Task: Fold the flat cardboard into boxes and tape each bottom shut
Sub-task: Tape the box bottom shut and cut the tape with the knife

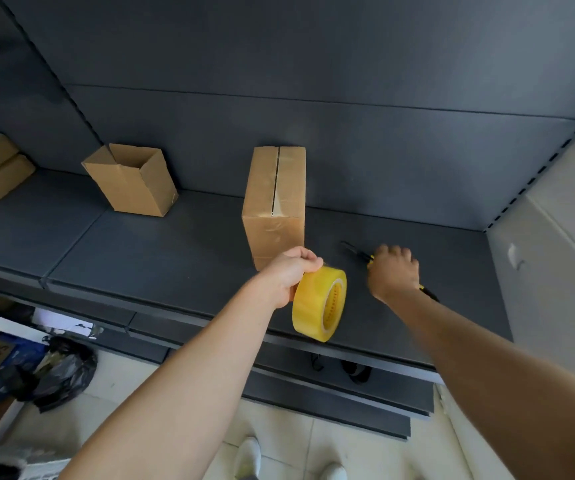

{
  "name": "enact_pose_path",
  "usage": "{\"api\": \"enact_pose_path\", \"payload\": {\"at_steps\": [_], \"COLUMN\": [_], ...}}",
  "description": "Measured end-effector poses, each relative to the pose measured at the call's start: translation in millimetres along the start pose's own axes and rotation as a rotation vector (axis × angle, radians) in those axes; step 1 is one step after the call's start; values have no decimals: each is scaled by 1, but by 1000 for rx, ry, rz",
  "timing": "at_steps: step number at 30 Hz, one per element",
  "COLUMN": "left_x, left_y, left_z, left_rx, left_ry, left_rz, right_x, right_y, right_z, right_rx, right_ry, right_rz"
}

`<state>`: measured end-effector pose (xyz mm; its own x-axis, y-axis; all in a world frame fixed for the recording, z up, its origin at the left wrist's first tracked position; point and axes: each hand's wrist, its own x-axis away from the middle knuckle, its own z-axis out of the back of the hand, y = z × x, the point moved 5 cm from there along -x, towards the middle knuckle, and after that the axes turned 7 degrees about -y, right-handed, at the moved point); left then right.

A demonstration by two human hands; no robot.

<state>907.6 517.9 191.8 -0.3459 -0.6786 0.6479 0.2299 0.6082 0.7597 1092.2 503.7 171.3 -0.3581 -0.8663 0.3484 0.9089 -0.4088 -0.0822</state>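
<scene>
— On the dark grey metal shelf, where is the task's thing recorded?

— The closed brown cardboard box is stood at mid-shelf with its seamed face upward. Clear tape is seen along the seam, which runs from near to far; the long axis of that face is laid the same way.

— And the hands?

— The yellow roll of clear tape is gripped at its rim by the left hand, just before the box's near corner. The right hand is curled over a black-and-yellow-handled cutting tool; owing to blur, it cannot be told whether a grip is closed.

— Which relation governs the next move?

— The tool is laid just right of the roll, its long axis from near-right to far-left, dark tip pointed towards the box. The right hand is nearer. A cut at the roll is judged pending; no strand is discernible.

— Elsewhere?

— An open-topped cardboard box is stood to the left.
</scene>
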Motion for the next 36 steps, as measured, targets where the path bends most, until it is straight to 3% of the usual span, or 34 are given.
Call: {"api": "enact_pose_path", "payload": {"at_steps": [1, 3, 5, 7, 11, 20, 26, 32, 36], "left_x": [-2, -5, -5, -5, -1, 6, 9, 13, 21], "left_y": [1, 5, 10, 17, 28, 33, 18, -3, 13], "left_z": [-5, -15, -25, -35, -51, -72, -83, -68, -45], "left_rx": [-5, -16, -28, -48, -67, 23, 9, -264, -294], "left_ry": [-3, -10, -20, -39, -46, 103, 85, 208, 302], "left_rz": [-4, -19, -42, -68, -103, -75, 55, 65, -199], "right_x": [2, 11, 26, 35, 31, 33, 37, 40, 45], "right_y": [0, -2, -8, -7, 2, 17, 35, 35, 19], "right_z": [7, 10, 8, 8, 18, 36, 30, 25, 17], "right_rx": [-210, -700, -908, -1058, -1428, -1557, -1490, -809, -396], "right_ry": [-24, -307, -669, -806, -678, -376, -210, -103, -46], "right_rz": [-47, -205, -288, -308, -405, -474, -450, -308, -162]}}
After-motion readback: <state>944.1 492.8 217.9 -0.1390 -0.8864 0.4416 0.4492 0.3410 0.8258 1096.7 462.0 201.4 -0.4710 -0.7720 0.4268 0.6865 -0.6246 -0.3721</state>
